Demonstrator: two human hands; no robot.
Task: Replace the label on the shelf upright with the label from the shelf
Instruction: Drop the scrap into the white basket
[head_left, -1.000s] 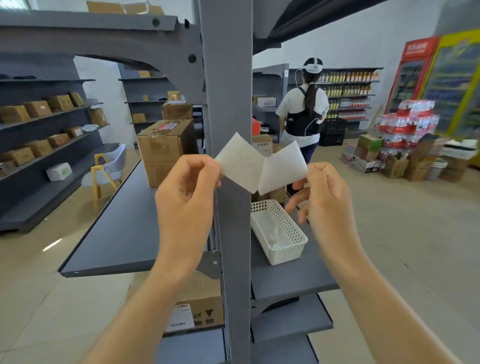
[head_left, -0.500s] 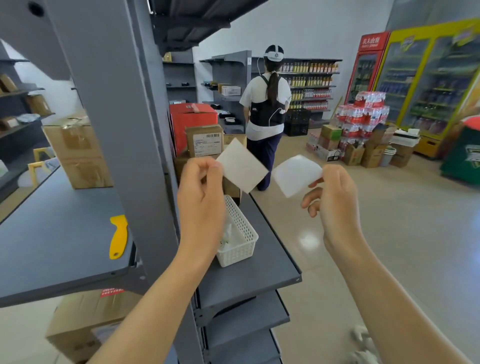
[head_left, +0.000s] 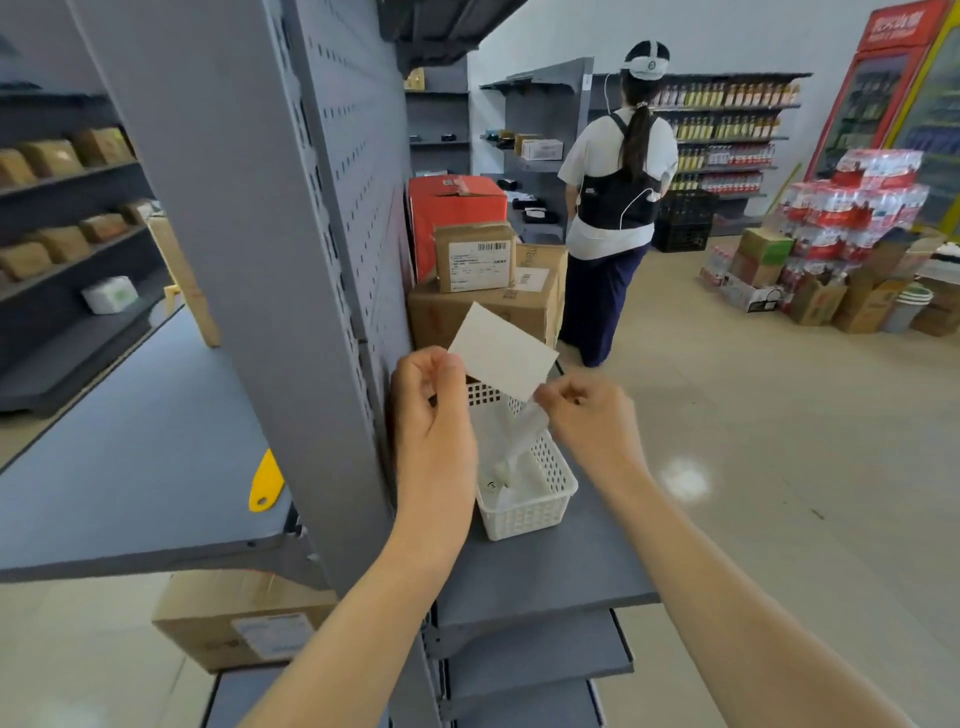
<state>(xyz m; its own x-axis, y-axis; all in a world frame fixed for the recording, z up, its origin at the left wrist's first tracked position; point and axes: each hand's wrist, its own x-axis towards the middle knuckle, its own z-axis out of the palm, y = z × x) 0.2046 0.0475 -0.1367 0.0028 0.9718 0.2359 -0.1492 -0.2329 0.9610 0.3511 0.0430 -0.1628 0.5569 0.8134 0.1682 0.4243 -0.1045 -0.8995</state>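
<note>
My left hand (head_left: 431, 410) pinches the lower left corner of a white rectangular label (head_left: 504, 358) and holds it up beside the grey shelf upright (head_left: 249, 260). My right hand (head_left: 587, 421) is to the label's right, fingers closed on a thin translucent backing sheet (head_left: 524, 436). The sheet droops down into the white plastic basket (head_left: 524, 514), which stands on the grey shelf (head_left: 545, 577). Both hands hover just above the basket's far end. The label's face is blank from this side.
A yellow scraper (head_left: 266, 480) lies on the left shelf board behind the upright. Cardboard boxes (head_left: 483, 306) and a red box (head_left: 457, 208) are stacked past the basket. A person (head_left: 613, 208) stands in the aisle, back turned. Drink packs (head_left: 852, 208) fill the right.
The label and its backing were joined, then came apart. My right hand has dropped toward the basket with the backing hanging. The view has swung to the upright's right side.
</note>
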